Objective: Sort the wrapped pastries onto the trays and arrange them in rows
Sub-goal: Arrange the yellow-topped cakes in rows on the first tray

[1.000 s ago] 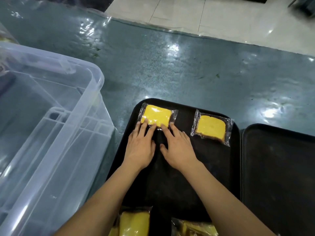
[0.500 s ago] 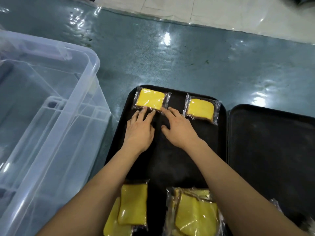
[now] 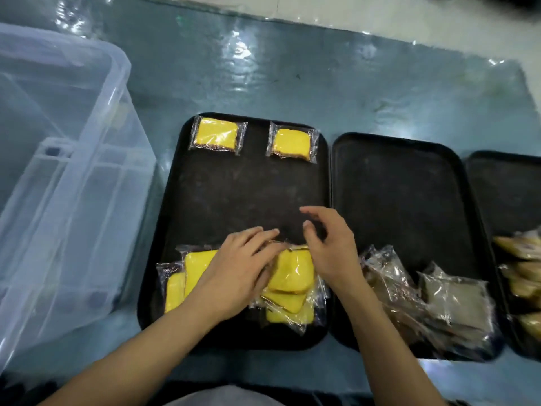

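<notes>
Head view: left hand (image 3: 234, 276) resting flat-fingered on yellow pastry pile (image 3: 289, 276), right hand (image 3: 330, 247) loosely released above. Next, probably: pinch one, extend far row on left tray (image 3: 240, 197).

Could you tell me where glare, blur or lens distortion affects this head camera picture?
Head view: white glare patches on the plastic table cover; wide-angle bending curves the clear bin and the far-right tray; the brown wrapped pastries at lower right look smeared, and wrapper sheen hides detail; both hands, left hand and right hand, are slightly soft.
</notes>
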The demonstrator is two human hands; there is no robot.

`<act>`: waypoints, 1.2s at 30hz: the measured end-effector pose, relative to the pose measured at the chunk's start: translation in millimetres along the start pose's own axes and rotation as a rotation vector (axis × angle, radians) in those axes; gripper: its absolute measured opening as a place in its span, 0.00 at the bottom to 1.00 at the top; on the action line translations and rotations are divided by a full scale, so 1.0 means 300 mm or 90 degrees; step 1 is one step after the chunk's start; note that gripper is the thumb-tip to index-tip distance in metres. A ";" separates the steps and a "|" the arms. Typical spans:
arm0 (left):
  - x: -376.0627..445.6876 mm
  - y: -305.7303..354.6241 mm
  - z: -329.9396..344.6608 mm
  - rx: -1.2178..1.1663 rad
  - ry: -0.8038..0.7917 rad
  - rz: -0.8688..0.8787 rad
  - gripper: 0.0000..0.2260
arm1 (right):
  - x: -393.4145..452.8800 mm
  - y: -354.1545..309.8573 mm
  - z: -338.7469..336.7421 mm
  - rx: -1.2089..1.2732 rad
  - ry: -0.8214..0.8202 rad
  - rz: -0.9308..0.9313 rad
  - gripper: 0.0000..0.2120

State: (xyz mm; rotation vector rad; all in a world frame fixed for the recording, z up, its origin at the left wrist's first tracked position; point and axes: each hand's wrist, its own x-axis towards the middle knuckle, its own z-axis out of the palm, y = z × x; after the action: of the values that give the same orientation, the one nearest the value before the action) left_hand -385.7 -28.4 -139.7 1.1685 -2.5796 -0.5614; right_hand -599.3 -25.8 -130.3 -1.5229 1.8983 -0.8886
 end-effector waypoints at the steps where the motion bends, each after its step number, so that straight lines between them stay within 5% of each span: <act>1: -0.024 0.007 0.017 0.013 -0.025 0.016 0.17 | -0.055 0.013 -0.001 -0.015 0.018 -0.028 0.12; 5: -0.077 -0.019 0.088 0.038 -0.125 -0.055 0.20 | -0.195 0.096 0.023 -0.212 -0.080 -0.084 0.15; 11: -0.096 -0.004 0.122 0.026 -0.111 -0.111 0.20 | -0.239 0.128 0.016 -0.294 -0.116 -0.002 0.23; 15: -0.091 0.019 0.092 0.013 -0.031 -0.212 0.21 | -0.224 0.101 -0.003 -0.287 -0.147 0.120 0.22; 21: -0.092 0.058 0.088 -0.022 -0.020 -0.121 0.15 | -0.240 0.016 0.002 -0.167 -0.119 0.243 0.20; 29: -0.071 0.048 0.118 -0.038 -0.111 -0.166 0.19 | -0.174 0.035 0.019 -0.321 -0.054 0.109 0.08; 32: -0.051 0.046 0.113 -0.043 -0.089 -0.246 0.22 | -0.111 0.090 -0.007 -0.338 -0.177 0.133 0.19; 36: -0.021 0.038 0.108 -0.033 -0.074 -0.331 0.25 | -0.080 0.114 -0.006 -0.260 -0.234 0.145 0.18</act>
State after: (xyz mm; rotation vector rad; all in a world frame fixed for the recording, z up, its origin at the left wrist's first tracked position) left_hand -401.5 -8.9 -164.2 1.8499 -2.3213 -0.8135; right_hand -616.7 2.7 -155.5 -1.5204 1.9928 -0.1070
